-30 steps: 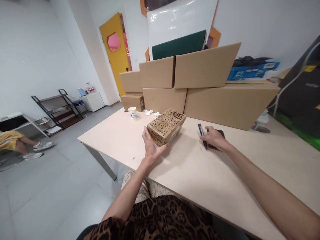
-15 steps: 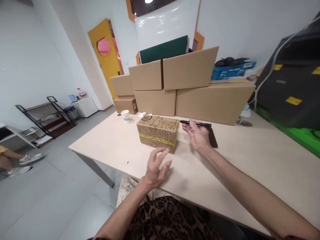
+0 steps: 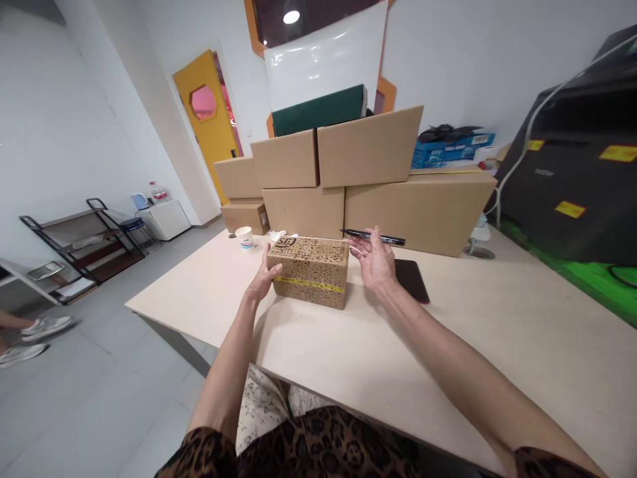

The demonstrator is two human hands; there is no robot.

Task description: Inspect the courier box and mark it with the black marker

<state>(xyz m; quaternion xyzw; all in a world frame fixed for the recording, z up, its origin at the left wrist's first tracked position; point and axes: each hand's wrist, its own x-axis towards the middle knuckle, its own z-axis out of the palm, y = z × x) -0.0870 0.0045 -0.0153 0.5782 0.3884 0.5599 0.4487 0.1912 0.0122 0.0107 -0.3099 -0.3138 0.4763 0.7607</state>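
A small speckled cardboard box (image 3: 308, 269) with a yellow tape band and SF print on top stands on the table. At its left end is my left hand (image 3: 262, 275), the thumb on the front edge and the other fingers partly hidden behind the side. A black marker pen (image 3: 375, 237) lies nearly level in my right hand (image 3: 377, 262), pinched by the thumb against the fingers. That hand is close to the box's right end, palm toward it. Beside my right wrist rests a flat black phone-like slab (image 3: 412, 282).
Large cardboard boxes (image 3: 418, 216) form a stack along the table's (image 3: 328, 345) back edge, with a dark green box (image 3: 318, 113) on top. A paper cup (image 3: 245, 238) and crumpled tissue (image 3: 277, 235) stand left of the small box. A black-covered machine (image 3: 567, 172) is at the right.
My left hand has moved left and forward from in front of the box to its left end. My right hand still holds the marker pen near the right end. The view has shifted slightly.
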